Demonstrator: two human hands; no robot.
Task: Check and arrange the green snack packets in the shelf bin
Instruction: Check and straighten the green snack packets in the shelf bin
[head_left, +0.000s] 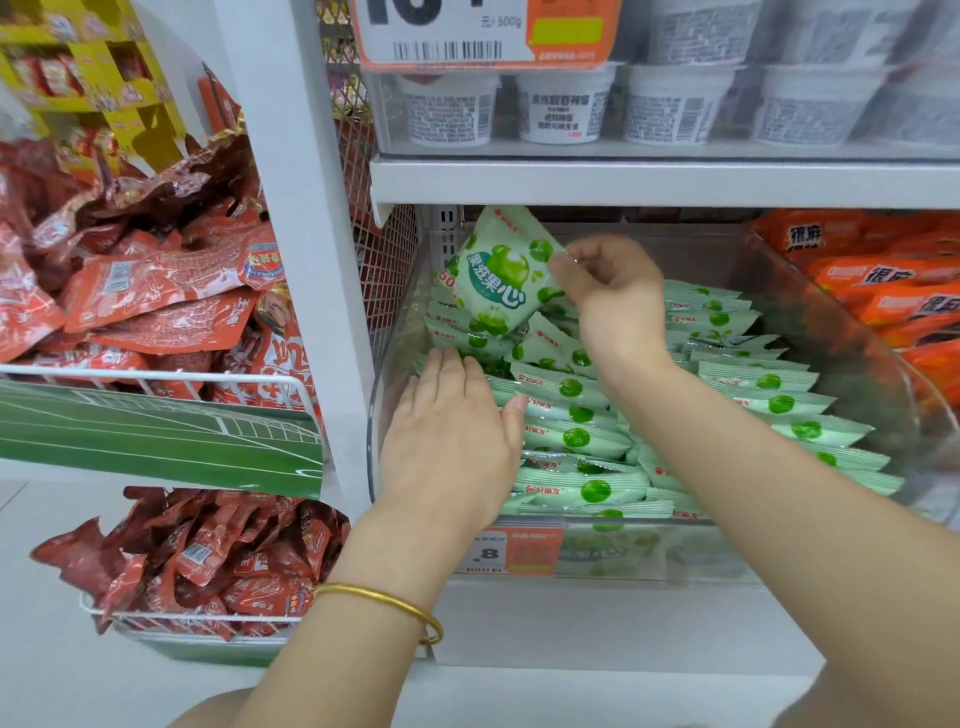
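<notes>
I see a clear plastic bin (727, 551) on the lower shelf, its walls glossy and see-through, with an orange-and-white price tag (511, 551) on its front wall. It holds the green snack packets (748, 384): flat, pale-green foil pillows with crimped ends and a round green fruit printed on each. They lie overlapped in rows along the right side and front of the bin and are jumbled towards the back left corner. My right hand (618, 296) reaches over the middle of the bin, with thumb and curled fingers pinching the right edge of one raised packet (498, 270), which is held tilted above the back left corner. My left hand (452, 431), with a gold bangle (384, 605) on the wrist, lies flat with fingers straight and together on the packets by the bin's left wall, gripping nothing. White cups (563, 109) fill the tray on the shelf above. Orange packets (883, 291) sit in the next bin to the right, and crinkled red packets (156, 291) are heaped in a white wire basket (156, 374) to the left.
</notes>
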